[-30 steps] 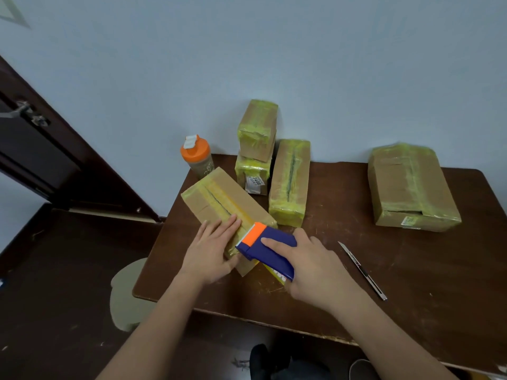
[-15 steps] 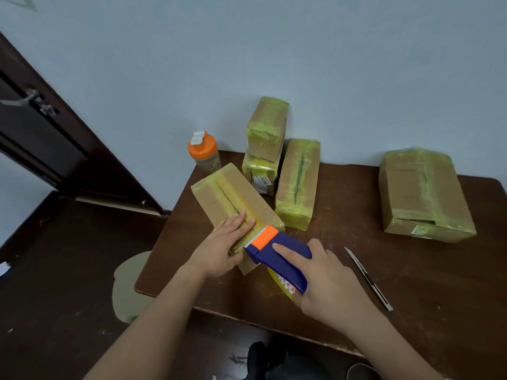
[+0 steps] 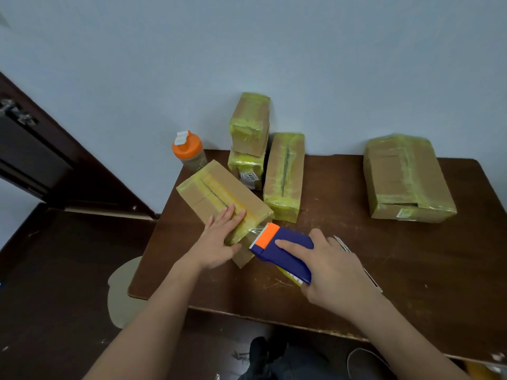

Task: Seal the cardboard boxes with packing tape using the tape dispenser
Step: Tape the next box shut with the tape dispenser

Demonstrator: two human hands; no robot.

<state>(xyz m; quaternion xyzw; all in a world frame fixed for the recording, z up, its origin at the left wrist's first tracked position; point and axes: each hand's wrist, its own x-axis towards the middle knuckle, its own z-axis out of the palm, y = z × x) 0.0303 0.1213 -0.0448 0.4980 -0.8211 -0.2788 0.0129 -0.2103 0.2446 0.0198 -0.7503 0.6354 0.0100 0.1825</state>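
A long cardboard box [image 3: 211,193] with yellowish tape along its top seam lies slanted at the table's left. My left hand [image 3: 219,239] presses flat on the box's near end, fingers straight. My right hand [image 3: 332,267] grips a blue tape dispenser [image 3: 285,253] with an orange head and toothed blade, just off the box's near right corner. A short stretch of clear tape runs from the blade to the box end.
Taped boxes stand behind: two stacked small ones [image 3: 249,124], a long one [image 3: 285,174], and a large one [image 3: 406,176] at right. An orange-lidded bottle [image 3: 189,152] sits at the back left corner. A utility knife [image 3: 356,259] lies right of my right hand. Brown table [image 3: 411,270].
My right hand has pulled the dispenser back off the box's near end toward me and to the right, drawing tape out. My left hand stays pressed on the box.
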